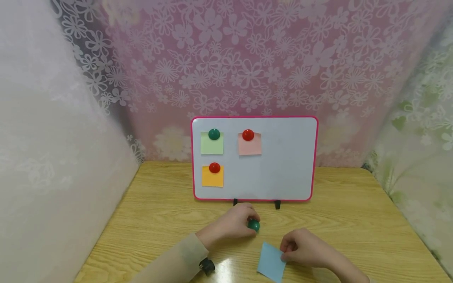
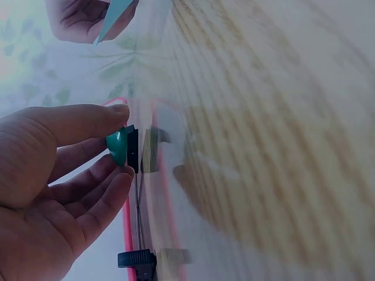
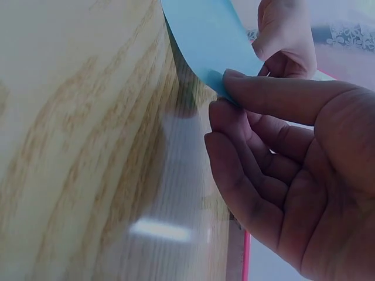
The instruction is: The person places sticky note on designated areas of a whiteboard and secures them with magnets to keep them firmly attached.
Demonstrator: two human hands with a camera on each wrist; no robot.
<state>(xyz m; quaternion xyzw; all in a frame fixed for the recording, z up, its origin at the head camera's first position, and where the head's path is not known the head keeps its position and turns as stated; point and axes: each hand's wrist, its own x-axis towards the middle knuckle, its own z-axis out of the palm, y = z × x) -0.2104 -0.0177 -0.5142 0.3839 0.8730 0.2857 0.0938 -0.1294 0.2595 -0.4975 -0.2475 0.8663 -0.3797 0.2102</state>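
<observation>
A round green magnet [image 1: 253,225] sits between the thumb and fingers of my left hand [image 1: 231,224], low over the table in front of the whiteboard [image 1: 283,165]. In the left wrist view the same magnet's domed side [image 2: 117,146] shows between the fingertips. My right hand [image 1: 308,247] pinches a light blue paper note [image 1: 271,262] by its right edge, thumb on one face. The right wrist view has the note [image 3: 205,35] bending away from the fingertips, tilted off the tabletop.
Green [image 1: 212,147], pink [image 1: 249,148] and orange [image 1: 212,180] notes hang on the board under round magnets. Black feet [image 1: 277,204] support the board on the wooden table [image 1: 159,212]. A flowered curtain [image 1: 230,59] hangs behind.
</observation>
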